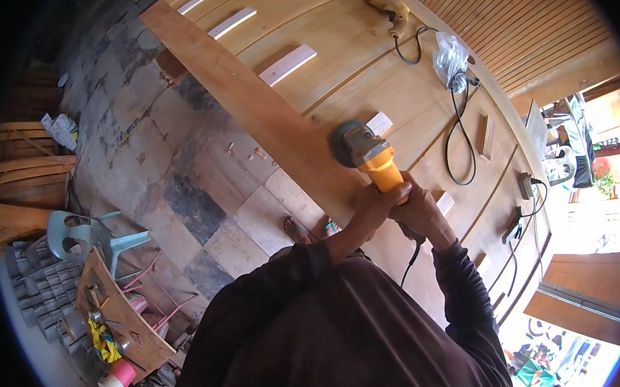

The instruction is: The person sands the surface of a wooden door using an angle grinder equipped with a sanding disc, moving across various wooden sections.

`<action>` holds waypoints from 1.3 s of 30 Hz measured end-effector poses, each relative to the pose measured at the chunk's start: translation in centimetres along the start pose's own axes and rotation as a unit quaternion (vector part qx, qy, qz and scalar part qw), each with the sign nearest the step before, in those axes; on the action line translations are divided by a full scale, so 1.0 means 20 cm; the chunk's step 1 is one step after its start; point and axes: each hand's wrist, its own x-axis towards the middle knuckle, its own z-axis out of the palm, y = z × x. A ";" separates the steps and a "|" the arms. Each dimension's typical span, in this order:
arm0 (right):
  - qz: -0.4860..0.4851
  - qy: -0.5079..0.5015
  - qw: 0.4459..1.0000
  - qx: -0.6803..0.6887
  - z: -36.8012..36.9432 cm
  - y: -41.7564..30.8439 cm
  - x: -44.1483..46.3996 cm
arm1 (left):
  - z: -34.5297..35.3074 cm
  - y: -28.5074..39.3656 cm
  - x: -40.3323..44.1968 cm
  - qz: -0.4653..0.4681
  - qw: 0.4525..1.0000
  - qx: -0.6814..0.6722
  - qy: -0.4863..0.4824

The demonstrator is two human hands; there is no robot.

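Observation:
Both hands grip a yellow angle grinder (382,169) by its body. My left hand (371,210) is closed round its lower side, and my right hand (420,209) wraps the rear part close beside it. The grinder's dark round disc (341,143) is over a long brown wooden board (256,94), seemingly against its face. Whether the disc is spinning I cannot tell. A pale wood block (379,122) lies just beyond the grinder head. From the rear of the tool a black cord (411,266) trails down.
The board lies along the edge of a large panelled wooden surface (346,68) with several pale blocks on it. A drill (389,5), a plastic bag (451,59) and looping cords lie farther back. On the tiled floor to the left stand a green plastic chair (73,239) and a small tool-covered table (141,350).

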 end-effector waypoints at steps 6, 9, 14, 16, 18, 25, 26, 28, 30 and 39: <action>-0.031 -0.005 0.999 0.026 0.05 -0.06 -0.05 | -0.02 -0.08 -0.06 0.041 0.998 -0.035 0.040; -0.028 -0.005 1.000 0.010 0.04 -0.06 -0.07 | -0.04 -0.10 -0.06 0.042 0.998 -0.012 0.044; 0.021 0.006 1.000 -0.013 -0.02 -0.03 -0.03 | 0.00 -0.05 0.02 0.004 1.000 -0.001 -0.022; -0.028 0.027 0.999 -0.032 -0.04 0.02 -0.01 | 0.01 -0.01 0.03 -0.001 0.999 -0.006 -0.034; -0.022 0.020 0.999 -0.031 -0.05 0.03 0.00 | 0.02 0.00 0.03 0.001 0.999 -0.015 -0.036; -0.031 0.004 0.999 -0.015 -0.03 -0.02 -0.03 | 0.03 -0.04 0.00 0.033 0.998 -0.057 0.006; -0.017 0.002 1.000 -0.015 -0.03 -0.03 -0.02 | 0.02 -0.06 0.00 0.043 0.996 -0.072 0.001; 0.013 0.000 1.000 -0.015 -0.06 -0.04 -0.02 | 0.03 0.01 0.01 0.012 1.000 -0.015 -0.008; 0.005 0.007 1.000 -0.030 -0.09 -0.04 0.00 | 0.04 0.04 0.04 -0.006 1.000 0.006 -0.016; -0.019 0.032 0.999 -0.025 -0.17 0.13 0.13 | 0.13 0.02 0.21 0.026 0.998 -0.041 -0.033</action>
